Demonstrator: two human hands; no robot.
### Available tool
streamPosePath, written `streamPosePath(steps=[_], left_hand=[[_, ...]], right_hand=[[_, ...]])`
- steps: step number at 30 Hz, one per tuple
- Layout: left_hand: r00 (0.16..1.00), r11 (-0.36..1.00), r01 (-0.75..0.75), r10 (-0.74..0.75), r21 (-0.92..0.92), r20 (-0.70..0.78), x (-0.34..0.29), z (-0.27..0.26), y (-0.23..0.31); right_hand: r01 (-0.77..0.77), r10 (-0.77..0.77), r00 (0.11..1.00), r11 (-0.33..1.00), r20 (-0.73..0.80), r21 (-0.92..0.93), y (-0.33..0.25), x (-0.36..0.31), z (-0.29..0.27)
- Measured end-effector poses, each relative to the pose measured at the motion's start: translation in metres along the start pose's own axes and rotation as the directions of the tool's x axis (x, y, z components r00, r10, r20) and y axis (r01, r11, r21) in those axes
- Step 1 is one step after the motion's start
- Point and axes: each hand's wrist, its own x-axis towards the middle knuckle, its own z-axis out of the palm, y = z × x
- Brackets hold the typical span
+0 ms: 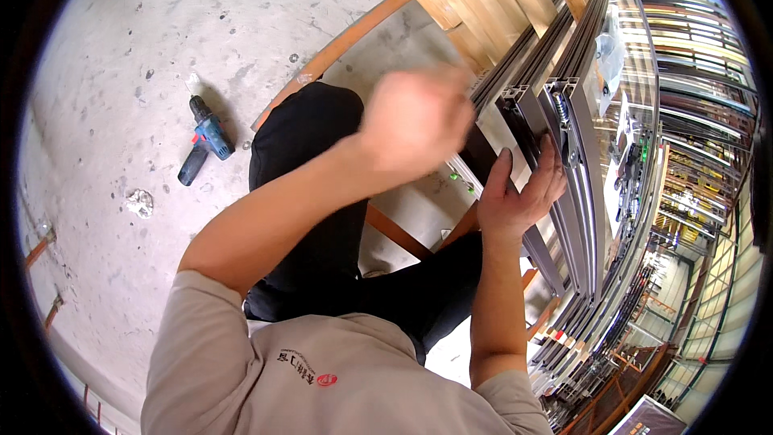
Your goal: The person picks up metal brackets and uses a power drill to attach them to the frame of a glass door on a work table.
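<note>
My left hand (419, 122) is blurred by motion and curled into a fist, held above my knee beside the profile ends. Whether anything is inside it is hidden. My right hand (525, 192) lies with fingers and thumb apart against a dark grey-brown metal profile (527, 125). Beside it stands another grey-brown metal profile (592, 201), whose open end shows a silvery coil-like fitting (562, 106) in its channel. The profiles lean side by side, with glass panes (640, 40) to their right.
A blue-and-black cordless drill (211, 135) lies on the concrete floor at left, near a crumpled white scrap (139, 203). Light wooden boards (483, 0) and an orange-brown bar (346, 36) are ahead. Racks of long profiles (700, 48) line the right.
</note>
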Motion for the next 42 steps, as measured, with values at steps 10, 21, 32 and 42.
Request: streamPosePath(steps=[10,21,32,42], left_hand=[[0.792,0.482,0.545,-0.564,0.686,-0.232,-0.210,-0.162,-0.230],[0.491,0.169,0.516,-0.861,0.840,-0.129,-0.246,-0.167,-0.264],[0.541,0.233,0.644,-0.813,0.729,-0.218,-0.286,-0.179,-0.331],[0.791,0.616,0.522,-0.609,-0.591,0.064,-0.070,-0.197,-0.113]], right_hand=[[-0.178,0.178,0.984,0.984,-0.020,-0.006,-0.022,0.043,0.026],[-0.143,0.113,0.982,0.968,-0.149,-0.206,-0.020,0.041,0.037],[-0.092,0.023,0.972,0.952,-0.233,-0.292,-0.018,0.052,0.038],[-0.171,0.130,0.966,0.970,-0.225,-0.172,-0.015,0.041,0.040]])
